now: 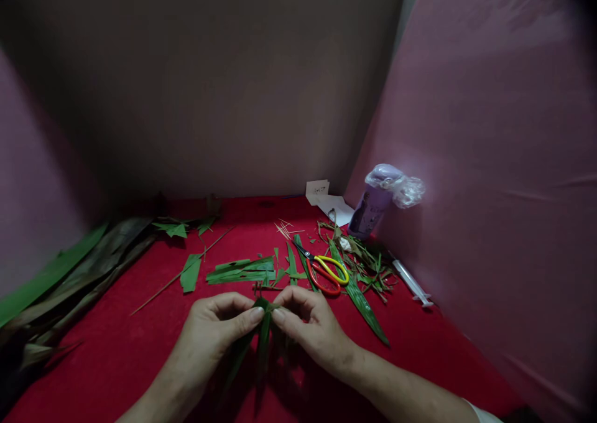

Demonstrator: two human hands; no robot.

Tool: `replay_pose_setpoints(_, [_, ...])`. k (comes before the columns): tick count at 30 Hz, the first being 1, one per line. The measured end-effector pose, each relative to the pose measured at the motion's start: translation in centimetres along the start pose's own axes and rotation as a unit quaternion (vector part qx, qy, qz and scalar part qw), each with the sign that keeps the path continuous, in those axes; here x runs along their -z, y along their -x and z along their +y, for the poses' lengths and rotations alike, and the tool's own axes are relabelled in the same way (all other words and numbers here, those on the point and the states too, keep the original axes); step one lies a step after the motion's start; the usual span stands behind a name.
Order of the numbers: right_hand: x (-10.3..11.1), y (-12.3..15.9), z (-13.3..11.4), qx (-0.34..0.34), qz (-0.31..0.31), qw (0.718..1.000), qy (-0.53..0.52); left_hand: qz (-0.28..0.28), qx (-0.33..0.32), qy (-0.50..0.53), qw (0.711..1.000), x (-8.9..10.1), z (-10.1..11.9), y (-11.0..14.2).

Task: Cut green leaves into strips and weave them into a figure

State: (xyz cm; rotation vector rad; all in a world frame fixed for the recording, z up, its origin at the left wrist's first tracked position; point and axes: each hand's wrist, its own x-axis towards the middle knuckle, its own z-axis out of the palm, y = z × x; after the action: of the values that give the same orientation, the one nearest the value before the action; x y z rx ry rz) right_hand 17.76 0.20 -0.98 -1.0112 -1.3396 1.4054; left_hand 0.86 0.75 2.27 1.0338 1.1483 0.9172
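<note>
Near the front of the red cloth, my left hand (219, 323) pinches a folded green leaf (263, 333) between thumb and forefinger. Its long strips hang down below the fingers and blur into shadow. My right hand (310, 323) is closed on the same leaf from the other side, thumb against forefinger, where a thin brownish stem or strand shows at the fold. Just beyond my fingers lie cut leaf pieces (240, 270). Scissors (329, 274) with one red and one yellow handle rest beyond my right hand, blades pointing away to the left.
Long leaves (56, 274) are piled at the left edge. A thin stick (163, 286) and toothpicks (283, 229) lie on the cloth. To the right are plant scraps (366, 261), a syringe (413, 283), a purple cup (370, 211) with plastic wrap, and white paper (338, 209). Walls enclose the space.
</note>
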Motion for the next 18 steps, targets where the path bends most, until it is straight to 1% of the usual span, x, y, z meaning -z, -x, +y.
replay_pose_setpoints(5, [-0.3, -0.1, 0.3, -0.017, 0.001, 0.998, -0.066, 0.023, 0.011, 0.002, 1.0, -0.2, -0.2, 0.0])
replay_pose_setpoints(8, [-0.4, -0.1, 0.7, -0.016, 0.001, 0.995, -0.096, 0.021, 0.02, 0.007, 1.0, -0.2, -0.4, 0.0])
replay_pose_setpoints(14, [-0.6, 0.0, 1.1, -0.018, 0.023, 0.993, -0.117, 0.017, 0.017, 0.015, 1.0, -0.3, -0.5, 0.1])
replay_pose_setpoints(18, [-0.6, 0.0, 0.9, -0.019, 0.016, 0.992, -0.123, 0.013, 0.017, 0.03, 0.999, -0.4, -0.3, 0.1])
